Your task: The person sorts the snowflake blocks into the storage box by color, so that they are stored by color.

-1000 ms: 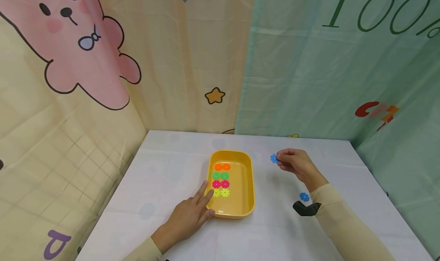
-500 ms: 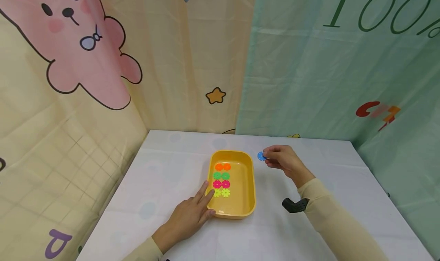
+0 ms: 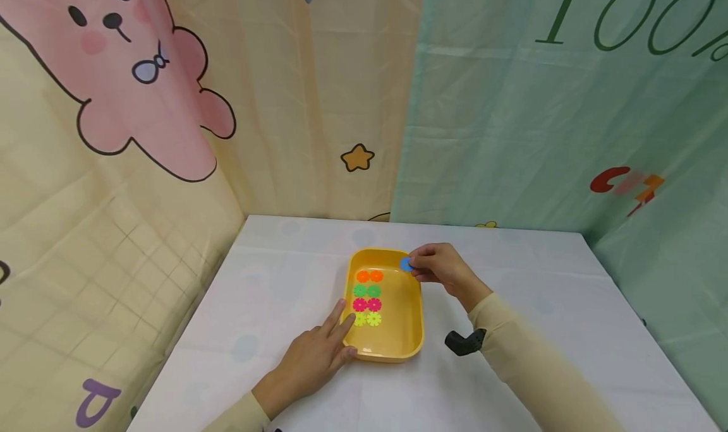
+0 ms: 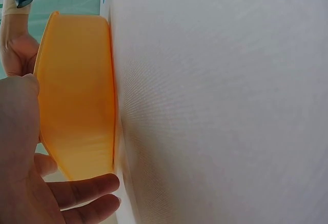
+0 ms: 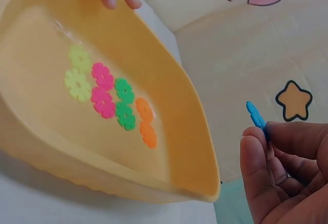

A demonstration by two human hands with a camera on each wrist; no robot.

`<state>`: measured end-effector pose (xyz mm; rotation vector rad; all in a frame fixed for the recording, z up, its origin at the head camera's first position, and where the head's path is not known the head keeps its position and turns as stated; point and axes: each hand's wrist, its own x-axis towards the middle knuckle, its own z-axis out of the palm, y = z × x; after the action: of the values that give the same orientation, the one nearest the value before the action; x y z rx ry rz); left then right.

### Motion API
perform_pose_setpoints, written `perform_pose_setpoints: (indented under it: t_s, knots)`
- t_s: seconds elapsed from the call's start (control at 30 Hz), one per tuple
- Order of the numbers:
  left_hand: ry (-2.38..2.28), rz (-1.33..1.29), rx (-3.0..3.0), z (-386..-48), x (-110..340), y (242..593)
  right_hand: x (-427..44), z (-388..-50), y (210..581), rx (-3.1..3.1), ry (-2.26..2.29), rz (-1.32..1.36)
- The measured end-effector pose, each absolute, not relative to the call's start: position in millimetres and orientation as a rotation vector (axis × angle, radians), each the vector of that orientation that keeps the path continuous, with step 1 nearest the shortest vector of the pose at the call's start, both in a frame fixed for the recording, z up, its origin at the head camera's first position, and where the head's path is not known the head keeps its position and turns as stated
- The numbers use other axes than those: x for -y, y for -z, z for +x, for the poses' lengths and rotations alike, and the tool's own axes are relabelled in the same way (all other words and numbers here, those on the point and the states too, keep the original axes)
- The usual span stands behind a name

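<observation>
Between thumb and fingertips my right hand [image 3: 446, 273] pinches a blue snowflake disc [image 3: 406, 264], seen nearly edge-on in the right wrist view. It is above the far right corner of a yellow tray [image 3: 398, 334]. My left hand [image 3: 307, 361] rests on the tray's near left side, with fairly straight fingers; two fingertips reach over the rim. Inside lie paired snowflake discs in rows: orange [image 3: 376, 276], green [image 3: 373, 290], pink [image 3: 374, 304] and light yellow [image 3: 373, 319]. Part of one light yellow disc is behind a left fingertip.
A white cloth-covered table [image 3: 273, 280] bears the tray. Printed curtains [image 3: 307, 103] stand close along its back and sides. A black wrist-worn device [image 3: 465, 342] hangs from my right sleeve [image 3: 512, 356].
My right hand has carried the blue disc leftward to the tray's corner. A second blue disc on the table, visible earlier, is now out of sight at my right sleeve. My left hand stays put.
</observation>
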<state>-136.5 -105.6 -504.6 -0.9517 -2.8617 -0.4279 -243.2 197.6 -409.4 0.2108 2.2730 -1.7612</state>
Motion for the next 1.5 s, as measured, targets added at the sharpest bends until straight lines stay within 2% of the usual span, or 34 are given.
perform_pose_setpoints:
  t_s: [0.53,1.2,1.5]
  knots:
    - [0.429,-0.956,2.878,-136.3,106.7,503.6,-142.5,-230.3,436.7,-2.271,1.63,0.129]
    - [0.422,-0.96,2.858,-136.5,106.3,505.8,-117.9,-210.7,473.2,-2.263,1.508,-0.039]
    - [0.433,-0.955,2.87,-137.2,107.2,505.7,-109.1,-202.2,477.5,-2.262,1.418,-0.057]
